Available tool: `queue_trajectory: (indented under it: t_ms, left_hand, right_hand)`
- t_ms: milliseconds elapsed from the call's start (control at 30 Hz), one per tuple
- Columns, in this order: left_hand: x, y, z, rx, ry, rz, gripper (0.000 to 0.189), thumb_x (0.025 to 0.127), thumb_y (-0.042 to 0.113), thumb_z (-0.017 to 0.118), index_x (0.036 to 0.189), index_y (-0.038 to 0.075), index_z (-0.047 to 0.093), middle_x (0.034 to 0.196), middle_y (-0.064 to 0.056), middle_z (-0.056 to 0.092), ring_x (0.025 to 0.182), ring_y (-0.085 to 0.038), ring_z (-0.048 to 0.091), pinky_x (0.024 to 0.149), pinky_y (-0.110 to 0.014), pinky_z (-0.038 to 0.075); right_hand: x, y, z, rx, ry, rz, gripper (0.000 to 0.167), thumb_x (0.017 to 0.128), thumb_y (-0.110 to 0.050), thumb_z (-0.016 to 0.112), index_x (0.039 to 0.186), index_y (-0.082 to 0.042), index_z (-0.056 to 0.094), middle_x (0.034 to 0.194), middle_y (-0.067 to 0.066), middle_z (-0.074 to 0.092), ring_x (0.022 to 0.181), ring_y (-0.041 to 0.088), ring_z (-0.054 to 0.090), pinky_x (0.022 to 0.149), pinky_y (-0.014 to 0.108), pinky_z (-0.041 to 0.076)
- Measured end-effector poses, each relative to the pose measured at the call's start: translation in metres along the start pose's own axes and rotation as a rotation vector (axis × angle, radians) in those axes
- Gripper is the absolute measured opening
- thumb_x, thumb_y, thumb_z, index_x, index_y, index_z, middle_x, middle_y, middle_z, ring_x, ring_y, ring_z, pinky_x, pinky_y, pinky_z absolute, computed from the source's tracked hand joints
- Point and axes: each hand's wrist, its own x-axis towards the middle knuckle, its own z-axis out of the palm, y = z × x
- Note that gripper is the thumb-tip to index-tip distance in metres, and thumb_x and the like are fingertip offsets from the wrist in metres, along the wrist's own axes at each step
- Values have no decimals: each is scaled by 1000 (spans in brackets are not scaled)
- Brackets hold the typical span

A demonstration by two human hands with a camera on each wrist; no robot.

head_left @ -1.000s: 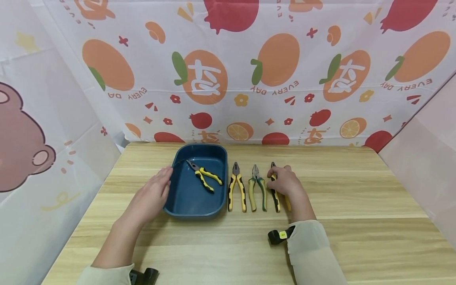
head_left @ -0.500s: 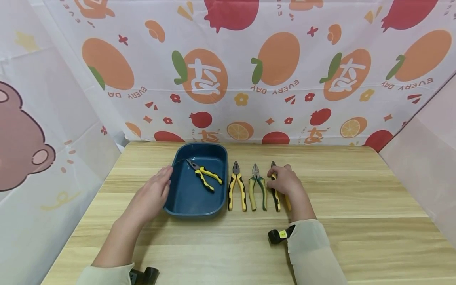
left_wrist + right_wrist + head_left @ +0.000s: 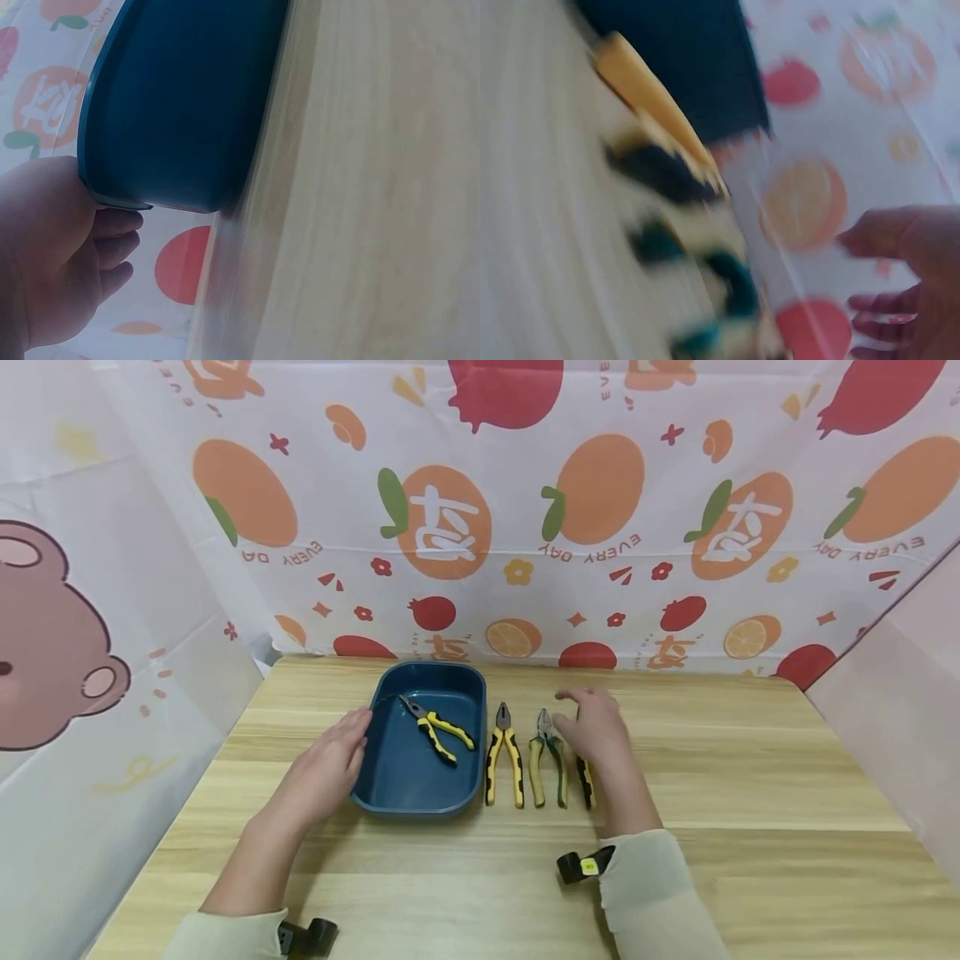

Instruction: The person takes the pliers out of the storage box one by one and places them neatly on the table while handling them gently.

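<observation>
My left hand (image 3: 326, 768) lies with extended fingers along the left wall of a dark blue plastic bin (image 3: 393, 789); the left wrist view shows it at the rim. Inside the bin are long-nose pliers (image 3: 424, 719) with yellow-and-black handles. My right hand (image 3: 597, 731) is over the rightmost pliers (image 3: 587, 785), hiding most of them except a yellow-and-black handle. Its thumb and fingers are apart, and the right wrist view shows nothing between them. Just left of it lie pliers with green-and-yellow handles (image 3: 544, 727).
Between the bin and the green-handled pliers is another yellow-and-black pair of pliers (image 3: 503, 720), jaws toward the back. All rest on a wooden table (image 3: 465, 885). A fruit-print cloth (image 3: 517, 610) hangs behind the table's back edge. The right wrist view is blurred.
My right hand has come off the rightmost pliers, moving up and slightly left. My left hand stays at the bin. The head view has shifted slightly.
</observation>
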Motion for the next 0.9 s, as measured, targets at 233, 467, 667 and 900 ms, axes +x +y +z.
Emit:
queue_trajectory:
  t_ms: [233, 467, 667, 900]
  left_hand:
    - [3, 0, -2, 3, 5, 12, 52, 106, 21, 40, 153, 2, 30, 160, -16, 28, 149, -36, 25, 115, -58, 30]
    - [3, 0, 1, -2, 4, 14, 51, 105, 19, 41, 153, 2, 32, 159, -18, 30, 148, -37, 27, 115, -58, 31]
    - [0, 2, 4, -6, -4, 11, 52, 105, 20, 42, 153, 3, 32, 160, -17, 30, 148, -36, 27, 114, -58, 32]
    - [-3, 0, 0, 5, 16, 16, 51, 106, 20, 40, 152, 1, 32, 159, -17, 30, 148, -36, 27, 116, -58, 30]
  right_hand:
    - [4, -76, 40, -24, 23, -379, 36, 94, -28, 64, 130, -24, 62, 127, 6, 55, 116, 25, 52, 95, 42, 54]
    - [19, -120, 84, -228, -199, -413, 45, 95, -34, 65, 139, -30, 55, 126, 3, 51, 107, 18, 49, 89, 36, 56]
    - [25, -123, 110, -444, -312, -305, 59, 92, -52, 62, 147, -40, 43, 142, 8, 50, 122, 26, 53, 102, 49, 51]
    - [22, -131, 112, -615, -348, -352, 57, 94, -52, 59, 147, -39, 43, 137, 1, 59, 115, 22, 57, 99, 44, 52]
